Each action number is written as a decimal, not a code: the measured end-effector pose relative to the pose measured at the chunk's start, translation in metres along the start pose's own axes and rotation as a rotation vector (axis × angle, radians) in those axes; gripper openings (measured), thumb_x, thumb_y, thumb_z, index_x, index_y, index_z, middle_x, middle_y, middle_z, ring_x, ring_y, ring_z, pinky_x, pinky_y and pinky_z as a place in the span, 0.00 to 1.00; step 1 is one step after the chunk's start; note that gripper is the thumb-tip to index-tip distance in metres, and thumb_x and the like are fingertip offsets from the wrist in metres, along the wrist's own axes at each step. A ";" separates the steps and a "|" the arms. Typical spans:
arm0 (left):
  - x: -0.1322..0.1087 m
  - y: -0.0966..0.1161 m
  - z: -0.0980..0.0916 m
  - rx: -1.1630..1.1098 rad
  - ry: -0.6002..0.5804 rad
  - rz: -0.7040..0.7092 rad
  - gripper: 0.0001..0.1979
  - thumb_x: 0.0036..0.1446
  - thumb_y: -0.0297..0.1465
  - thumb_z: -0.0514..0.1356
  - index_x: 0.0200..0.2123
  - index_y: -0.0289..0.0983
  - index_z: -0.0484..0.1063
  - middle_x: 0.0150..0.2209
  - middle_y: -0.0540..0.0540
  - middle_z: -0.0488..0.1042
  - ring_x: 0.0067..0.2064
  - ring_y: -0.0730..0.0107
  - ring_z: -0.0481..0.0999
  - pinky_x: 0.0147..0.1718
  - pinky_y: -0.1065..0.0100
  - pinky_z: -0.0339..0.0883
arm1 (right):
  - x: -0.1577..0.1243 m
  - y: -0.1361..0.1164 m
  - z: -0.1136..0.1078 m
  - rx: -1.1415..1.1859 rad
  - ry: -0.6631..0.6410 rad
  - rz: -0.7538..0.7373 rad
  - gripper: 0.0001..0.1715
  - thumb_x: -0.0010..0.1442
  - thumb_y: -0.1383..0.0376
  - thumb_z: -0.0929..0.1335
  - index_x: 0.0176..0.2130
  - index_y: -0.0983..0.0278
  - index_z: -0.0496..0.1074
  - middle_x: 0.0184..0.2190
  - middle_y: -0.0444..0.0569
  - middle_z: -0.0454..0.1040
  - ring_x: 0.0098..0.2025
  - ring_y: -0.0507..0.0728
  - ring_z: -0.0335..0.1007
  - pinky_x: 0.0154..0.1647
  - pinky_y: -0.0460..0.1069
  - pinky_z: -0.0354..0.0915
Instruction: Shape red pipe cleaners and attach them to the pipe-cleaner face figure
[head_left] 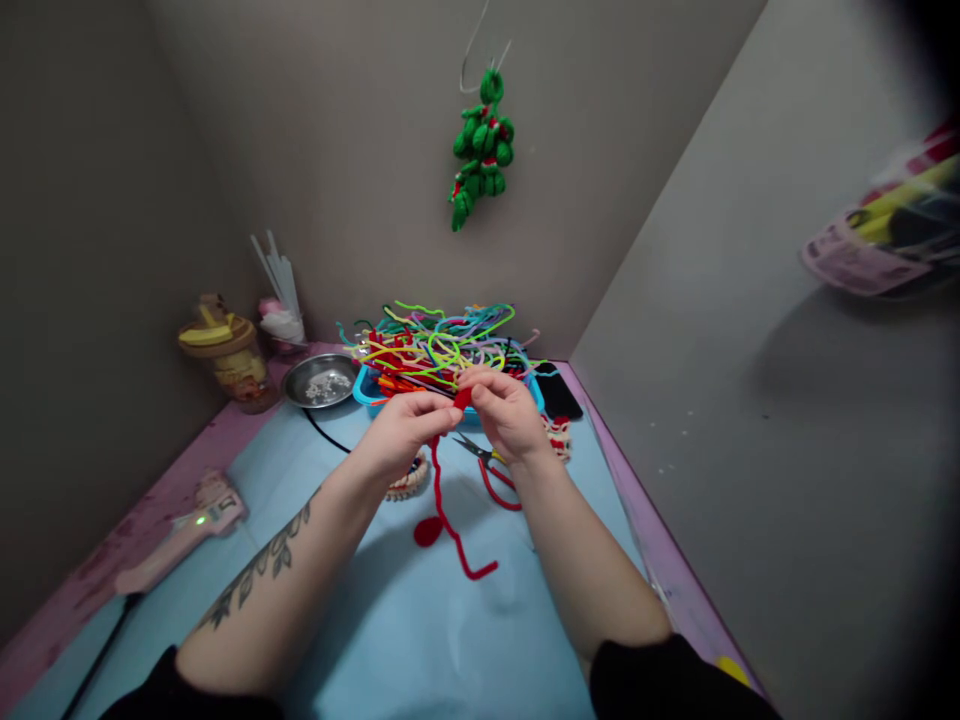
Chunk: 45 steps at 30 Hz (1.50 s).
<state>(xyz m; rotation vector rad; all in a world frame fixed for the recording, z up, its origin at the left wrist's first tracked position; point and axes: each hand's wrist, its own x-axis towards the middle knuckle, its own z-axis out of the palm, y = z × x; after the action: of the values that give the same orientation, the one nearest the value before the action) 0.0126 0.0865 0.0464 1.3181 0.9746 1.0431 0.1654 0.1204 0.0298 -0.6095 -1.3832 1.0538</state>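
Note:
Between my two hands, a red pipe cleaner (442,500) is pinched, its upper end bunched into a small red piece at the fingertips. Its long tail hangs down, bent at the bottom. My left hand (412,425) grips it from the left and my right hand (506,405) from the right, fingers closed. A red teardrop-shaped piece (428,531) lies on the blue mat below. Scissors with red handles (495,480) are beside my right hand, partly hidden. Behind my left wrist sits a cream braided ring-shaped piece (409,482), partly covered.
A blue basket (367,390) full of colourful pipe cleaners stands at the back. To the left are a metal dish (321,382), a lidded cup (229,360) and a pink glue gun (187,530) with a green light. A black phone (559,392) lies right; a green ornament (482,145) hangs above.

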 end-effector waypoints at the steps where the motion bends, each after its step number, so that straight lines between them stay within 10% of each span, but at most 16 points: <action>1: -0.001 0.001 0.001 -0.018 -0.011 -0.017 0.15 0.44 0.40 0.65 0.20 0.36 0.66 0.17 0.55 0.58 0.20 0.79 0.53 0.18 0.73 0.48 | 0.000 0.000 0.000 0.008 -0.001 -0.006 0.19 0.48 0.48 0.73 0.26 0.60 0.76 0.32 0.48 0.73 0.41 0.59 0.69 0.51 0.57 0.64; 28: -0.005 0.013 -0.009 0.382 0.023 0.239 0.10 0.50 0.35 0.61 0.24 0.34 0.73 0.24 0.51 0.70 0.26 0.74 0.66 0.27 0.72 0.59 | -0.005 0.006 0.013 0.337 -0.017 0.048 0.13 0.49 0.56 0.75 0.24 0.61 0.73 0.27 0.44 0.68 0.34 0.54 0.65 0.40 0.50 0.62; 35: -0.007 0.015 -0.018 0.717 0.033 0.383 0.09 0.55 0.31 0.58 0.25 0.35 0.74 0.26 0.49 0.74 0.29 0.72 0.71 0.29 0.71 0.62 | -0.004 -0.015 -0.008 -0.187 -0.114 -0.040 0.11 0.55 0.59 0.72 0.40 0.57 0.76 0.41 0.48 0.75 0.45 0.58 0.70 0.48 0.54 0.65; 40: -0.010 0.014 -0.014 1.077 0.058 0.516 0.10 0.59 0.30 0.56 0.31 0.35 0.76 0.32 0.45 0.76 0.34 0.67 0.74 0.34 0.68 0.64 | -0.009 -0.035 -0.005 -0.697 -0.246 -0.219 0.05 0.56 0.68 0.69 0.34 0.60 0.76 0.38 0.48 0.73 0.45 0.57 0.68 0.49 0.54 0.62; 45: -0.009 0.012 -0.015 1.025 0.090 0.571 0.11 0.62 0.33 0.56 0.38 0.37 0.78 0.38 0.45 0.78 0.39 0.65 0.76 0.40 0.66 0.67 | -0.009 -0.030 0.001 -0.739 -0.137 -0.187 0.06 0.58 0.68 0.68 0.29 0.62 0.73 0.32 0.46 0.71 0.38 0.55 0.68 0.42 0.51 0.62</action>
<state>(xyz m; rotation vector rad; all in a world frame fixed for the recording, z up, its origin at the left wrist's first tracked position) -0.0049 0.0816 0.0581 2.5149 1.3058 1.0407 0.1732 0.0992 0.0517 -0.9251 -1.9194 0.4140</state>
